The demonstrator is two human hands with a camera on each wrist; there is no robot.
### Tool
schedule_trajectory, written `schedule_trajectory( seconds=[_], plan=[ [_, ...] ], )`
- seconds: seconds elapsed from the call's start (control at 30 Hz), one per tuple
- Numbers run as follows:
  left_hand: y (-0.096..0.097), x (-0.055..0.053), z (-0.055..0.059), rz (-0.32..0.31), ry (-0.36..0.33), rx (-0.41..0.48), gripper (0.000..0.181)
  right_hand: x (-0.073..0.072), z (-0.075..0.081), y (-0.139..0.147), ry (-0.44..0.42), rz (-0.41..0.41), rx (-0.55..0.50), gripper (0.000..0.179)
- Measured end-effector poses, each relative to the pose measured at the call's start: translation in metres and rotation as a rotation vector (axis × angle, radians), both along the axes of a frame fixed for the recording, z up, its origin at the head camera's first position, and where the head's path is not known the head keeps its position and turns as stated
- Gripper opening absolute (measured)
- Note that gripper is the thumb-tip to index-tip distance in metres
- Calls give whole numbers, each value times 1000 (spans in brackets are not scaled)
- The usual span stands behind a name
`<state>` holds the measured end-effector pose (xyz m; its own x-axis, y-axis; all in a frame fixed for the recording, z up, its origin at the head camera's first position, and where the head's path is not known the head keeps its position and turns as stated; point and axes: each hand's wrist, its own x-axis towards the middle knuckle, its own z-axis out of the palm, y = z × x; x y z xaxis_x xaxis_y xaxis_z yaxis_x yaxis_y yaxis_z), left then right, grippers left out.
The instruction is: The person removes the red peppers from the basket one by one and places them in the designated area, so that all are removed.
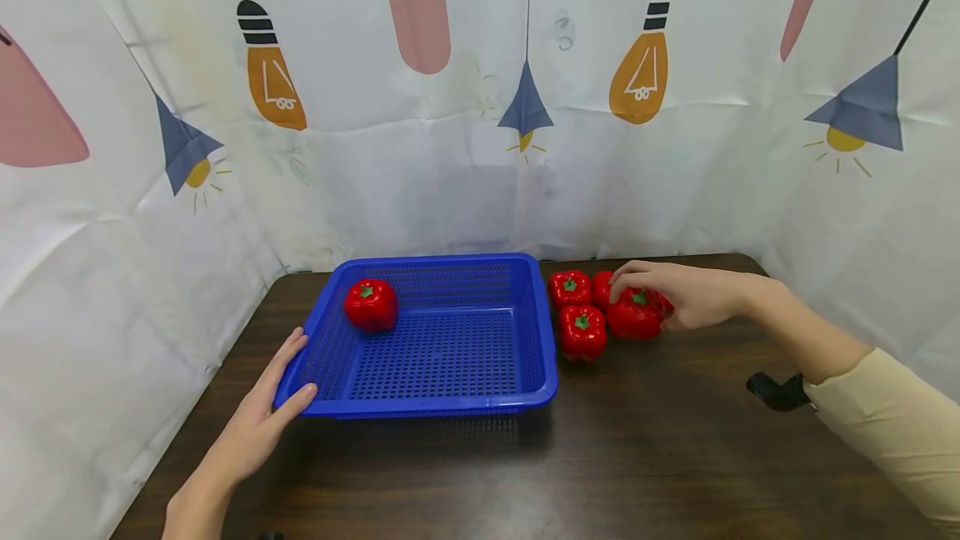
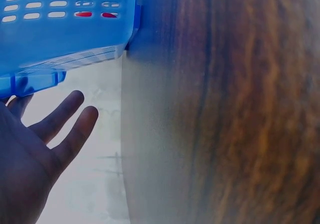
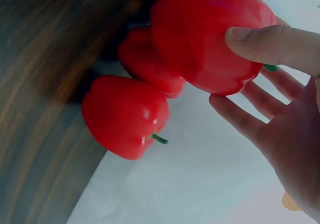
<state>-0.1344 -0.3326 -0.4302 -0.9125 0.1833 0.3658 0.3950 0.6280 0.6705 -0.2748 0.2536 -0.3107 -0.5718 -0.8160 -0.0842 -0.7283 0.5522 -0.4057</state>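
A red bell pepper with a green stem is in my right hand. In the right wrist view, the thumb lies on one side of this pepper, with the other fingers behind it. More red bell peppers cluster beside it, including a front one and a back one. A blue plastic basket stands left of them with one bell pepper inside. My left hand touches the basket's front left corner, its fingers fairly straight. In the left wrist view, two fingers extend apart from the basket wall.
The dark wooden table carries everything. A white curtain printed with lamps and bulbs hangs behind and along both sides. A black curved object shows by the right sleeve.
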Motion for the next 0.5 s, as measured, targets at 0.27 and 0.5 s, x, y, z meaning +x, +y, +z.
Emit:
schedule_trajectory(
  seconds=[0.27,0.5],
  plan=[
    [0,0,0,1,-5,-1,68,-2,-12,2,23,27,23,69],
    [0,0,0,2,-8,0,69,-2,-21,3,22,40,17,67]
  ],
)
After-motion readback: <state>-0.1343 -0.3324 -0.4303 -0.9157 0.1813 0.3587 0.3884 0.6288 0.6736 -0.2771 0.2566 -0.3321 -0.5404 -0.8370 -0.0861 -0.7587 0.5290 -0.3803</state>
